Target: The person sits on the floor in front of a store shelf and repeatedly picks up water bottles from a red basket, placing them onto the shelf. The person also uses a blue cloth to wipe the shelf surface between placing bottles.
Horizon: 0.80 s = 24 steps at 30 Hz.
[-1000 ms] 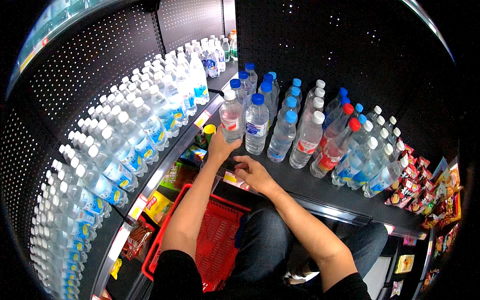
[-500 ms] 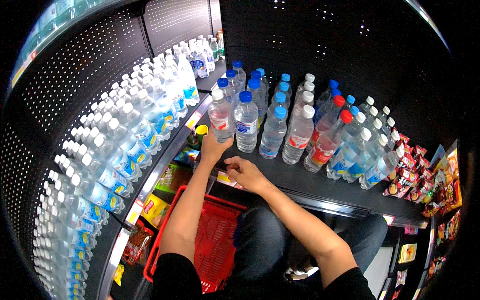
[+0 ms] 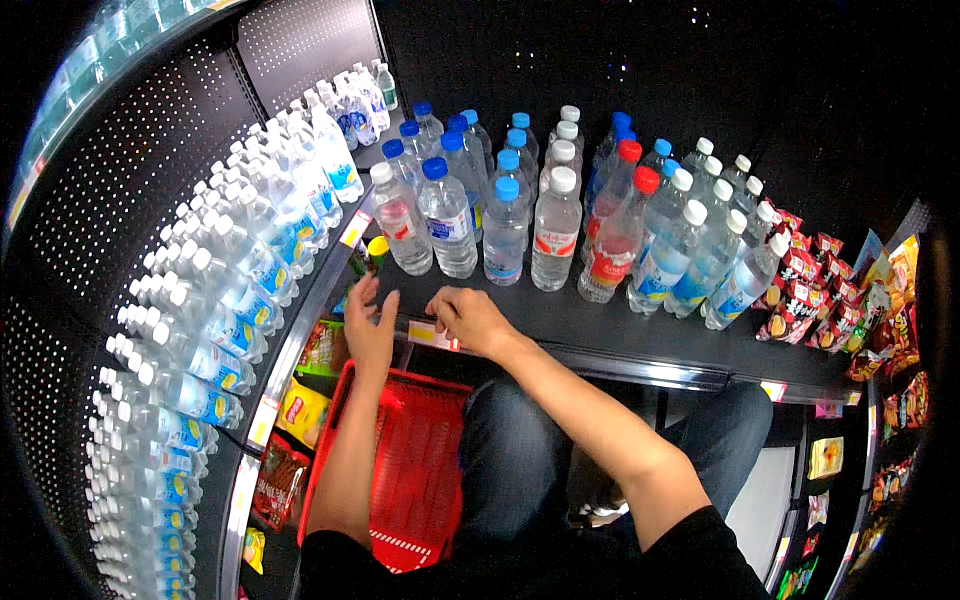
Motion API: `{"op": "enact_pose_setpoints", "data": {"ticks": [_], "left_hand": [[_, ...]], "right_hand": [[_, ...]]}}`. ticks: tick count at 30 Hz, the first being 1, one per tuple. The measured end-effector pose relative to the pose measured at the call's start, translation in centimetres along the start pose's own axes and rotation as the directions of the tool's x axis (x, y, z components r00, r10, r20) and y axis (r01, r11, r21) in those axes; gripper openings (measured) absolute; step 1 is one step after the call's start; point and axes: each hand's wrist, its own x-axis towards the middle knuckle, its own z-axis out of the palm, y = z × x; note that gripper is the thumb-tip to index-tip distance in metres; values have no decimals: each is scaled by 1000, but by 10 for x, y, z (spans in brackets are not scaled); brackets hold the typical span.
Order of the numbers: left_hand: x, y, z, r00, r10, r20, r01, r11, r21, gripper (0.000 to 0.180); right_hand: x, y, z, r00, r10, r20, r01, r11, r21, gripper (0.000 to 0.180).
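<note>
My left hand point(image 3: 371, 332) is open, its fingers spread just below the shelf's front edge, holding nothing. Closest above it stands a clear water bottle point(image 3: 401, 222) with a white cap and a red-and-white label, at the left end of the front row. My right hand point(image 3: 474, 322) hovers by the price strip, fingers loosely bent and a little apart, with nothing seen in it. Beside the first bottle are a dark-blue-capped bottle point(image 3: 447, 220), a light-blue-capped bottle point(image 3: 505, 235) and a white-capped bottle point(image 3: 556, 232). Farther right is a red-capped bottle point(image 3: 614, 240). All stand upright.
A red shopping basket point(image 3: 420, 470) sits below my left forearm, beside my knee. Dense rows of white-capped bottles point(image 3: 225, 290) fill the left shelf. Red snack packets point(image 3: 795, 290) lie at the right. A yellow snack bag point(image 3: 303, 412) is on the lower left shelf.
My left hand has let go of the white-capped bottle, which now stands on the shelf, and has drawn back toward me. The view has shifted; my right hand stays by the shelf edge.
</note>
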Motion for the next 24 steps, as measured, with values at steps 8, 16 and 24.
{"op": "enact_pose_setpoints", "data": {"ticks": [8,16,24], "left_hand": [[-175,-49,-42,914,-353,197,370,927,-56,27],[-262,-23,-10,888,-335,315,311,942,126,50],[-270,-12,22,881,-312,356,181,918,354,53]], "right_hand": [[-20,5,-32,997,-26,-74,30,998,48,36],[-49,14,-72,987,35,-156,-38,999,-18,47],[-58,25,-82,968,-65,-241,54,997,-51,41]]}}
